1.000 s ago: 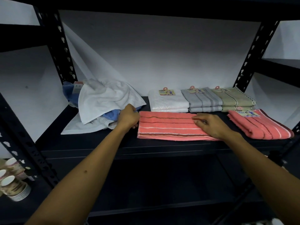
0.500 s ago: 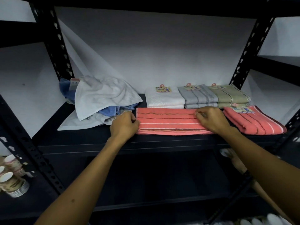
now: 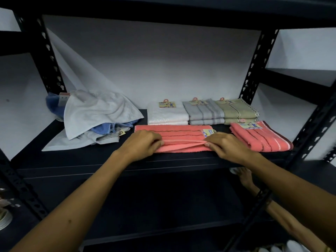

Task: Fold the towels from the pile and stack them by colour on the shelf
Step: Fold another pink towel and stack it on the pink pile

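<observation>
A coral striped towel (image 3: 181, 135) lies at the front of the dark shelf (image 3: 91, 159). My left hand (image 3: 143, 142) pinches its near edge on the left, and my right hand (image 3: 225, 144) pinches the same edge on the right; the edge is lifted and folded back over the towel. A paper label shows at the towel's right end. To the right lies a folded coral towel (image 3: 261, 139). Behind stand folded white towels (image 3: 167, 115), grey towels (image 3: 203, 113) and olive towels (image 3: 238, 111). The unfolded pile (image 3: 98, 117) of pale and blue towels sits at the left.
Black perforated uprights (image 3: 252, 70) frame the shelf, with a white wall behind. Another person's hand (image 3: 245, 177) reaches in below the shelf at the right. Stacked cups (image 3: 4, 217) sit at the lower left edge.
Both hands moved from the towel's ends to its near edge and lifted that edge back over the towel. The label now shows at the right end.
</observation>
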{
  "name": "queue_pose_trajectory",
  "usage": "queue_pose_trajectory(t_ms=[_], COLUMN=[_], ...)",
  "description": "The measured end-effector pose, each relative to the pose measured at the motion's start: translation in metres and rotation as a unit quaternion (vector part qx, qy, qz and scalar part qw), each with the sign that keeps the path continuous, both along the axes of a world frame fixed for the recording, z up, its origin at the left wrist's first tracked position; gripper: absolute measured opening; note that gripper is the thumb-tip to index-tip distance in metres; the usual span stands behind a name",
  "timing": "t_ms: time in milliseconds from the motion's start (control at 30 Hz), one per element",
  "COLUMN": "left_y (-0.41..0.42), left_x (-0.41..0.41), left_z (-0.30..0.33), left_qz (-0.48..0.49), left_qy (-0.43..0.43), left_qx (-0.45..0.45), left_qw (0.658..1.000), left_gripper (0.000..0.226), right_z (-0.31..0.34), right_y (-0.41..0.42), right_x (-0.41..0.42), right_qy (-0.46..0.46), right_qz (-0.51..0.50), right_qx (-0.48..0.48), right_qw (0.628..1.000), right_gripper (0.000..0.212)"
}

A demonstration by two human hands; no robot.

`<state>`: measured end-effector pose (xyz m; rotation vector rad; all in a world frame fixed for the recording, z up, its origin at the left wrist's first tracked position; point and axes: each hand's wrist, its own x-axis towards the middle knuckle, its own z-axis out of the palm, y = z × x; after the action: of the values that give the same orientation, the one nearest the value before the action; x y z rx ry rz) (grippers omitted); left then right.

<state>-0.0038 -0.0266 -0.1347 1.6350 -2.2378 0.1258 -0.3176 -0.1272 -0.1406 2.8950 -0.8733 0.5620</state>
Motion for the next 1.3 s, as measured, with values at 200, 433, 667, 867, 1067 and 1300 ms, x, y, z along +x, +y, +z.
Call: queue_pose_trajectory(t_ms=[200,433,667,867,1067,1300], left_y=[0.006,0.008,0.018,0.027,0.04,0.051], left_x=[-0.014,-0.006,-0.007,-0.002,0.024,0.034], left_z=[0.002,-0.004,-0.01,-0.014,-0.011,-0.021], left_qz=[0.033,0.072,0.058,0.07,0.095,0.092], left_qy=[-0.053,-0.059,-0.169,-0.176,-0.173,-0.101], left_qx=[0.004,-0.018,-0.14,-0.155,-0.136,-0.083], left_qw=[0.998,0.996,0.974,0.97,0.971,0.987], left_gripper=[0.028,0.018,0.015,0.019,0.025,0.026], right_z=[-0.004,-0.014,-0.024,-0.027,-0.027,-0.022], right_y=[-0.01,-0.021,-0.024,-0.015,-0.023,-0.013], right_x=[0.002,-0.013,-0.02,-0.024,-0.027,-0.029], right_qy=[-0.005,0.043,-0.071,-0.085,-0.04,-0.124], right_qz=[-0.016,0.059,0.103,0.118,0.135,0.057], right_qx=[0.022,-0.086,-0.192,-0.158,-0.116,0.068], right_qw=[1.0,0.994,0.973,0.977,0.983,0.988], right_gripper=[0.046,0.02,0.034,0.015,0.028,0.035])
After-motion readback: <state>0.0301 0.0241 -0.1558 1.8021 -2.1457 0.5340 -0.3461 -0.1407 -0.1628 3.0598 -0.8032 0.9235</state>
